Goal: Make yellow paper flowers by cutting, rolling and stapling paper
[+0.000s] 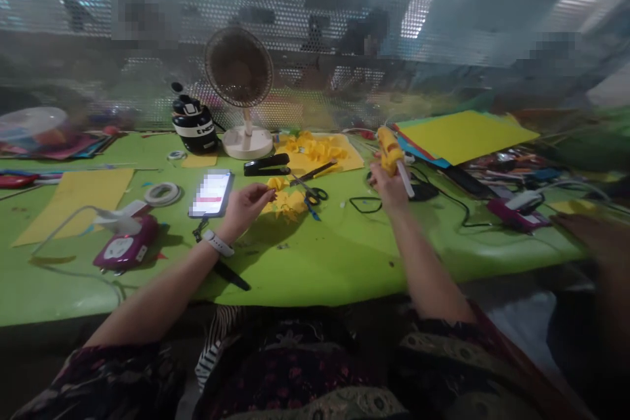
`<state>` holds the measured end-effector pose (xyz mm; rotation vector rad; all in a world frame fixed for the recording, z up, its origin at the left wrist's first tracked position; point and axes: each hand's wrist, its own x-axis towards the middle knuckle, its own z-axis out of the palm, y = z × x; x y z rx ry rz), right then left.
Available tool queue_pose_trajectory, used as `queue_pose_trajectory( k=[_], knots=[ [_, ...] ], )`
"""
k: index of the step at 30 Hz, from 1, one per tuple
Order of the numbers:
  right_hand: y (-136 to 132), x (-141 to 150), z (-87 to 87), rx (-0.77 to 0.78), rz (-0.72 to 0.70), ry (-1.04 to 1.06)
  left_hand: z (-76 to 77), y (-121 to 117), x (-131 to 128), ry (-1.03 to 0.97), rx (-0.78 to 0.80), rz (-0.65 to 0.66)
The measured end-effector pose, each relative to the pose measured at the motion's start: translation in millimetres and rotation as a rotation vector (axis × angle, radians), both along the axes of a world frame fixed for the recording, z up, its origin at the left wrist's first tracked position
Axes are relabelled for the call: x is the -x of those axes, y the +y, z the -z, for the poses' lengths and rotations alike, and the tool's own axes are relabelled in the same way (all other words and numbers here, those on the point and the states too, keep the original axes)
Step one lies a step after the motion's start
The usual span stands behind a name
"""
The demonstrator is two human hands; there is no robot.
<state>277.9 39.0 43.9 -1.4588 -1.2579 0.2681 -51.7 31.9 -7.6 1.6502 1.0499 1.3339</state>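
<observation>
My left hand (251,205) is closed in a pinch over the middle of the table. Between its fingertips is a small yellow paper piece (276,184). More crumpled yellow paper pieces (288,205) lie just below and beyond it. A pair of scissors (315,195) rests beside them. On the right, my right hand (386,185) grips a yellow hot glue gun (388,149), with a pale glue stick projecting from its near end. A lit phone (211,193) lies left of my left hand. Beyond the scissors sits a black stapler (266,165).
A fan (247,142) and a black bottle (194,128) stand at the back. Purple power sockets (125,246) with cords lie left and right. Yellow sheets (467,138) are stacked at right, near another person's arm (588,230). A tape roll (162,194) lies left.
</observation>
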Motion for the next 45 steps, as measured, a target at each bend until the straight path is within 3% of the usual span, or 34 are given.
queue_pose_trajectory(
  k=[2,6,10,20,35,45],
  knots=[
    [-13.1,26.4,-1.2,0.080,-0.217,0.104,1.9,2.3,1.6,0.046,-0.019,-0.026],
    [-43.9,66.6,2.4,0.182,-0.620,0.086,5.4,4.9,4.4,0.180,-0.115,-0.074],
    [-60.9,82.7,13.6,0.248,-0.787,0.021,4.2,1.2,2.2,0.254,-0.172,-0.112],
    [-63.5,90.5,29.6,0.161,-0.787,-0.297,-5.5,-9.0,-3.5,0.267,-0.194,-0.092],
    [-55.1,89.6,40.8,0.067,-0.734,-0.411,-3.9,-13.4,-6.2,0.275,-0.296,-0.069],
    [-54.2,91.4,40.9,0.082,-0.731,-0.402,-8.1,-15.5,-7.9,0.250,-0.329,-0.055]
  ],
)
